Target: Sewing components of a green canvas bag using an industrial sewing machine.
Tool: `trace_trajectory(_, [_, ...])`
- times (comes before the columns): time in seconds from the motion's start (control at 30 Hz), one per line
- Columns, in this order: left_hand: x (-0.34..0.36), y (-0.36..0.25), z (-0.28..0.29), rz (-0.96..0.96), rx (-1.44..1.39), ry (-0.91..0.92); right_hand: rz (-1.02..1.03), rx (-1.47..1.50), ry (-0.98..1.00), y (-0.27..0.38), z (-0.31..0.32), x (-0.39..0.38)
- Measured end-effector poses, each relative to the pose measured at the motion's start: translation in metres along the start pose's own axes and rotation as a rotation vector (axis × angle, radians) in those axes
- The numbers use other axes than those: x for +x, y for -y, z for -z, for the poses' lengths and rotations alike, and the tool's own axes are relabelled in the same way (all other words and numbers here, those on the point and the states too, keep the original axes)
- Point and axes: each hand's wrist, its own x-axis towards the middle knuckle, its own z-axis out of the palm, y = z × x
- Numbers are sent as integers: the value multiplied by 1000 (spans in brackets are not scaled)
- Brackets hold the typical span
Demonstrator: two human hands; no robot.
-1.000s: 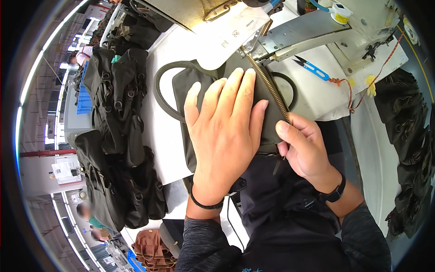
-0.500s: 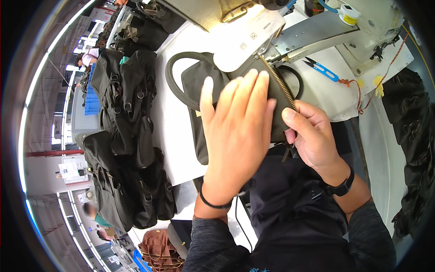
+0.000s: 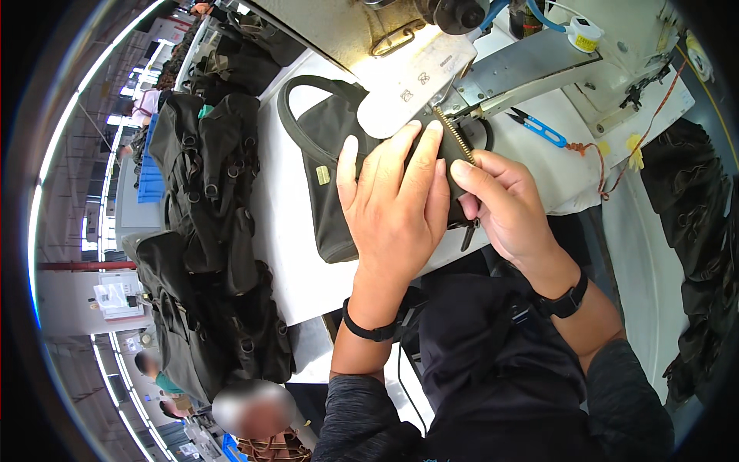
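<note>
A dark olive fabric bag (image 3: 331, 215) lies on the white table under the sewing machine's head (image 3: 419, 81). Its rounded handle (image 3: 289, 115) loops out at the far left, and a small gold-coloured plate (image 3: 322, 175) sits on its side. My left hand (image 3: 392, 208) rests flat on the bag with its fingers stretched out. At the bag's right edge, my right hand (image 3: 508, 204) pinches the zipper (image 3: 454, 135) between thumb and fingers. The brass teeth run from there up to the machine's foot area, where the white guard hides the needle. A dark zipper pull (image 3: 467, 237) hangs below my right fingers.
Blue thread snips (image 3: 543, 127) on an orange cord lie right of the machine arm (image 3: 516, 73). Dark bags (image 3: 208, 169) are piled along the left, more dark pieces (image 3: 693, 231) hang at the right. A person's blurred head (image 3: 254, 412) shows at the lower left.
Both hands and the zipper edge have shifted left. The bag has turned a little, baring more of its side and the gold-coloured plate. A person's head has come into view at the lower left.
</note>
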Motion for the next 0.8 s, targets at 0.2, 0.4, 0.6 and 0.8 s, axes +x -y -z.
trace_trajectory(0.2, [5,18,-16,-34,-76,-132,22,19,22,-4,-3,18])
trace_trajectory(0.4, [4,18,-21,-88,-156,-161,35,26,16,-4,1,25])
trace_trajectory(0.6, [-23,4,-20,3,-337,-159,100,-246,144,7,9,31])
trace_trajectory(0.8, [-26,6,-22,23,-173,-154,158,-423,139,27,20,27])
